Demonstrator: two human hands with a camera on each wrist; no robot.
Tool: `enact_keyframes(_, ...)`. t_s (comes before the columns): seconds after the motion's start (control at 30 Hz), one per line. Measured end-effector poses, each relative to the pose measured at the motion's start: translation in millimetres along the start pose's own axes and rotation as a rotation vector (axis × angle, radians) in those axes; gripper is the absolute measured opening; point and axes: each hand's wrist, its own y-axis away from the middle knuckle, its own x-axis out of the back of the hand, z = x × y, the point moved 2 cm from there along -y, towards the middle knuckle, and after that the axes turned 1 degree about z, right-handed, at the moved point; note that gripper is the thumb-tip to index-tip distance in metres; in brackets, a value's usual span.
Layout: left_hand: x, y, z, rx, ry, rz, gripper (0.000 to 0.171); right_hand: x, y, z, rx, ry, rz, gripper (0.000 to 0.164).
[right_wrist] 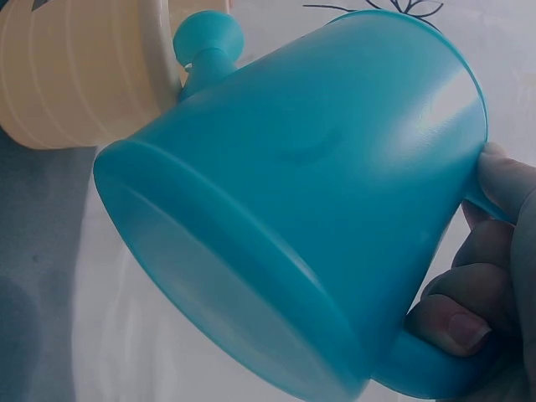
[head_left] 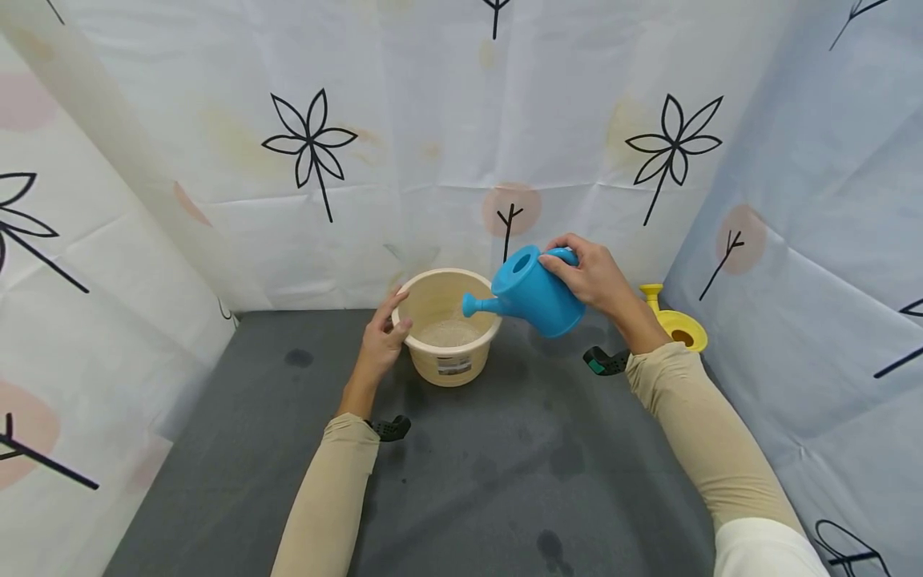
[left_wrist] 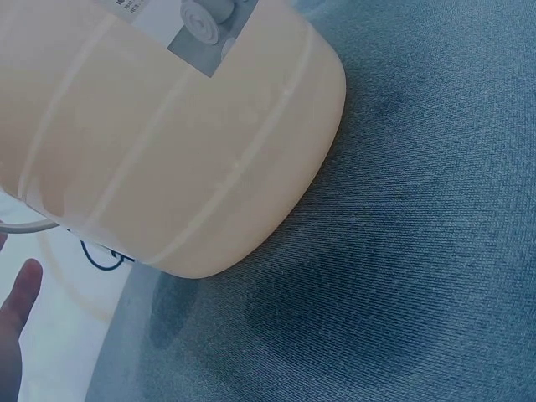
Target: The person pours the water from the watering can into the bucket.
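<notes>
My right hand (head_left: pixel 593 276) grips the handle of a blue watering can (head_left: pixel 542 298). The can is tilted, with its spout head over the right rim of a cream plastic bucket (head_left: pixel 453 362); I cannot make out a stream of water. In the right wrist view the can's base (right_wrist: pixel 226 276) faces the camera, with curled fingers (right_wrist: pixel 481 289) round the handle. At the bucket's left rim is my left hand (head_left: pixel 382 336), fingers spread and thumb by the outer wall. The left wrist view shows the bucket's side (left_wrist: pixel 184 151) and one straight finger (left_wrist: pixel 21 297) apart from it.
A yellow watering can (head_left: pixel 681 327) lies behind my right forearm, by the right wall. The dark grey tabletop (head_left: pixel 461 481) has several darker spots. White sheets (head_left: pixel 425 104) printed with flowers stand behind and at both sides.
</notes>
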Motion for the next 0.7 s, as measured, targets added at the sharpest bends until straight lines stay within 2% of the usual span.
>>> enact_keyframes(0.7,-1.2,0.8,0.3,0.012,0.011,-0.001,0.056,1.0,-3.6,0.8,-0.011,0.013,-0.022,0.035)
